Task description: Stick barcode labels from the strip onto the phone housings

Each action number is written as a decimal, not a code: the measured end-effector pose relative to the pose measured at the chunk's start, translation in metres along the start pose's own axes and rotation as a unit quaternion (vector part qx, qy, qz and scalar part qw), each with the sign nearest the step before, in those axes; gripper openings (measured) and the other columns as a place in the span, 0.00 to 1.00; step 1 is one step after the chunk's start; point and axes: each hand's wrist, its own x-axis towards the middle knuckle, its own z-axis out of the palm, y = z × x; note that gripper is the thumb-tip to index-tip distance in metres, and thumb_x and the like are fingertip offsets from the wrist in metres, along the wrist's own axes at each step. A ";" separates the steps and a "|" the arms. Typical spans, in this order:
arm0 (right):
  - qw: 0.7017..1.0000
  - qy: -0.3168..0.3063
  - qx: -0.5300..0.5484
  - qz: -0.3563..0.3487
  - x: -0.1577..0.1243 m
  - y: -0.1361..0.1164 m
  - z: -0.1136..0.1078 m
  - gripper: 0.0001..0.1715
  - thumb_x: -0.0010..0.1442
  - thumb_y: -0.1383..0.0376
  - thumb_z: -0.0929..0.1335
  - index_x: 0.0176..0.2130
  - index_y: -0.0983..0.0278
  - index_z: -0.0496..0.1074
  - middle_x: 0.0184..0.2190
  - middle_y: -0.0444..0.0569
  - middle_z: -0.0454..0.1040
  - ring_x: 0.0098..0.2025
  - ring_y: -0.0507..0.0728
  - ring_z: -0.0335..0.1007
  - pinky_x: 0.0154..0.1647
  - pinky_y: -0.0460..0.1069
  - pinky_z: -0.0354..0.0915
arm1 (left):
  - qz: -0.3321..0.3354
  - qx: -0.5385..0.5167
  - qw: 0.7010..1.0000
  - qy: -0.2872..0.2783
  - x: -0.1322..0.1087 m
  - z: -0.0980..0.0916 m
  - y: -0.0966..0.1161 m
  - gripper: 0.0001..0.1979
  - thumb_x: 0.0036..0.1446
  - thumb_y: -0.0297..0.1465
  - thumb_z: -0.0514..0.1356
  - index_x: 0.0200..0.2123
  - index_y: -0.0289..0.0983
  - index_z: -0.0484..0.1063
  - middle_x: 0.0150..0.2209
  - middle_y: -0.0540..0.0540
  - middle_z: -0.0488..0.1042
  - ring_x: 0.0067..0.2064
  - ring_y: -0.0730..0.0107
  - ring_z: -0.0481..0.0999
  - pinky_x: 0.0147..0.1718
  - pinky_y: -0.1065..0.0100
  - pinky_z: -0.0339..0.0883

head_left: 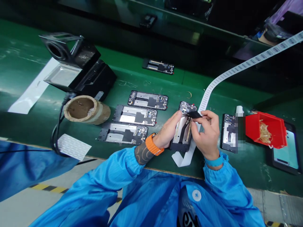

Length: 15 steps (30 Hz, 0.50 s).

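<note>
An opened phone [181, 142], its circuit board at the far end and a metal-backed frame with a dark ribbon cable below, lies in front of me. My left hand [167, 130] is closed along the phone's left edge, with the thumb near the board. Between the fingertips of my right hand [207, 134] is a thin black sheet [195, 114], tilted over the lower part of the board. Whether the sheet touches the phone I cannot tell. A long strip of printed labels [213, 83] runs beside and partly behind my right hand, with its folded white end [182, 159] near the table edge.
Several opened phones [135, 115] lie to the left; another phone [158, 66] sits farther back. On the right are one more phone [228, 132] and a red bin [265, 129] with yellowish strips. A cardboard tube [101, 110] and black device [94, 78] stand left.
</note>
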 end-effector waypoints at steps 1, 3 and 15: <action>1.000 -0.008 -0.001 -0.001 0.000 0.001 0.001 0.06 0.61 0.71 0.69 0.36 0.62 0.78 0.48 0.56 0.70 0.47 0.61 0.73 0.44 0.59 0.74 | -0.001 0.000 1.000 0.000 0.000 -0.001 -0.001 0.23 0.59 0.47 0.65 0.49 0.37 0.79 0.45 0.45 0.81 0.51 0.57 0.78 0.49 0.64 0.71; 1.000 -0.022 0.003 -0.003 -0.001 0.001 0.002 0.07 0.61 0.71 0.69 0.37 0.62 0.78 0.50 0.57 0.70 0.47 0.61 0.72 0.44 0.59 0.75 | -0.007 0.005 1.000 0.000 0.001 -0.003 -0.002 0.24 0.58 0.49 0.66 0.49 0.37 0.78 0.42 0.46 0.81 0.46 0.60 0.80 0.44 0.66 0.72; 0.999 -0.030 0.012 -0.021 -0.002 0.002 0.002 0.10 0.62 0.72 0.69 0.38 0.60 0.80 0.49 0.55 0.74 0.47 0.61 0.73 0.42 0.58 0.75 | 0.023 -0.007 0.998 -0.051 0.002 0.000 -0.006 0.30 0.56 0.52 0.66 0.53 0.37 0.76 0.44 0.45 0.81 0.47 0.59 0.80 0.42 0.66 0.73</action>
